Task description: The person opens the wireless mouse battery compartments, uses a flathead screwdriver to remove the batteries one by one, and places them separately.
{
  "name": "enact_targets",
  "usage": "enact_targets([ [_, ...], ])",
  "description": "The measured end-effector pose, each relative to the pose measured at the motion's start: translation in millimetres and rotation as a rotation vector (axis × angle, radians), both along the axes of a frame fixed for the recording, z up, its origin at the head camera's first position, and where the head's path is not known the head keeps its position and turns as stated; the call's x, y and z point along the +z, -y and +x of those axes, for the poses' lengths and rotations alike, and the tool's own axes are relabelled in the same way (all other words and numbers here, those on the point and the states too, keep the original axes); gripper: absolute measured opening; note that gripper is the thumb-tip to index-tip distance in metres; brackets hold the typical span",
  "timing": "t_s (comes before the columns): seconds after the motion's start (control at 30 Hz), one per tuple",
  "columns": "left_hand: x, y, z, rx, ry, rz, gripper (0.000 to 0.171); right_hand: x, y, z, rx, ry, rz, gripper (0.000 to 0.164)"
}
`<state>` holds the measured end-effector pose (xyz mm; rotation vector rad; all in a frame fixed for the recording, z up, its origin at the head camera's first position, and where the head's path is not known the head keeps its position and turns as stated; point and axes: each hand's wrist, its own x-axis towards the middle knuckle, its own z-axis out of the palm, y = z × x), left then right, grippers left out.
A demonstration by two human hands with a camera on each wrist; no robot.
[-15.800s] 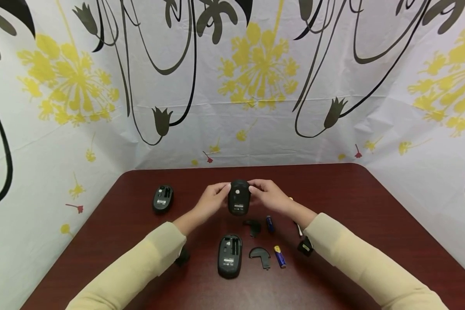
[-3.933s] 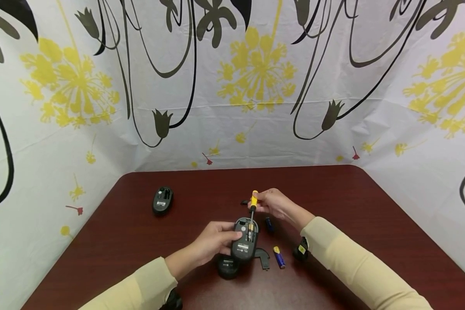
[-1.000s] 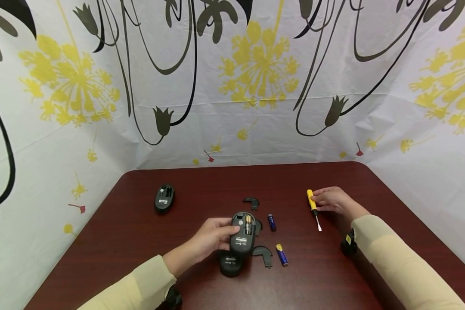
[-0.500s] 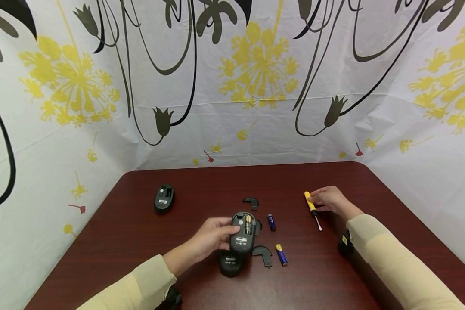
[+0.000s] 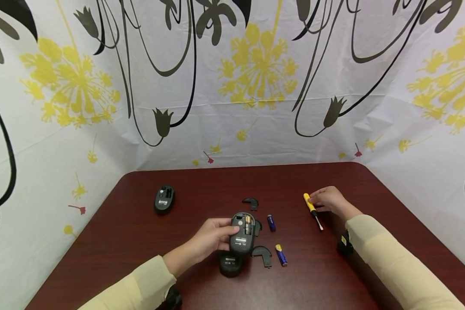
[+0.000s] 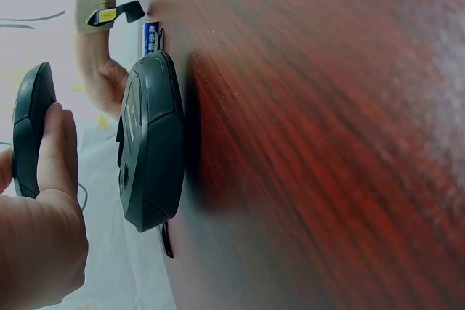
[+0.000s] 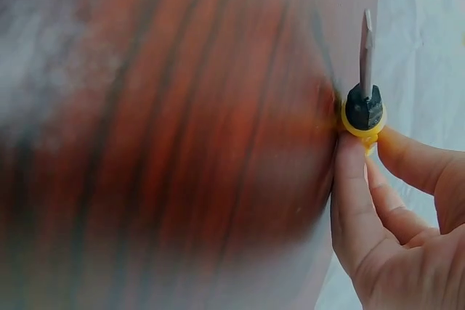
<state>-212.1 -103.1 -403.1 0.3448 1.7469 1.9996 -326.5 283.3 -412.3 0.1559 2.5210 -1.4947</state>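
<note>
My left hand [image 5: 209, 237] holds a dark computer mouse [image 5: 242, 242] with its underside up, above the table. Its battery compartment is uncovered, and a gold-ended battery [image 5: 248, 224] shows inside. Under it lies a second mouse [image 5: 230, 266], partly hidden in the head view and seen side-on in the left wrist view [image 6: 156, 143]. Off to the right, my right hand [image 5: 330, 199] pinches the yellow handle of a screwdriver [image 5: 310, 204] low at the tabletop. In the right wrist view the screwdriver's flat blade [image 7: 366, 56] points away from the fingers.
A third mouse [image 5: 164, 199] lies upside down at the back left. Between the hands are curved battery covers [image 5: 250, 202] [image 5: 262, 255], another dark piece [image 5: 258, 226] partly behind the held mouse, and two loose batteries [image 5: 271, 223] [image 5: 281, 255].
Earlier both hands held the mouse; then the screwdriver tip was in its compartment. My right hand has since carried the screwdriver right, and lately shifted it slightly left. The left hand stays still.
</note>
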Motion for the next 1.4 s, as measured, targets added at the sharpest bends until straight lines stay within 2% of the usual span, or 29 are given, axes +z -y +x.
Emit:
enact_targets([
  [0.43,-0.3,-1,0.9,-0.005,-0.002,0.002,0.048,3.4,-5,1.1,0.002,0.011,-0.03,0.033],
  [0.67,0.9,-1,0.7,-0.007,-0.003,-0.002,0.049,19.1,-5,5.1,0.012,-0.04,-0.044,0.04],
  [0.9,2.3,-2,1.0,-0.003,-0.002,-0.009,0.048,26.7,15,12.3,0.187,-0.084,-0.183,0.051],
  [1.0,2.7,-2,1.2,-0.003,0.001,-0.01,0.049,28.1,30,16.9,0.226,-0.085,-0.243,0.054],
  [1.17,2.9,-2,1.5,-0.003,0.001,-0.007,0.049,33.4,55,25.0,0.321,-0.132,-0.31,0.044],
  [1.3,3.1,-1,1.6,-0.008,0.0,0.0,0.048,41.0,78,34.5,0.48,-0.193,-0.329,0.03],
  [1.4,3.0,-1,1.4,-0.006,0.006,-0.002,0.048,47.3,94,41.6,0.615,-0.227,-0.323,0.028],
])
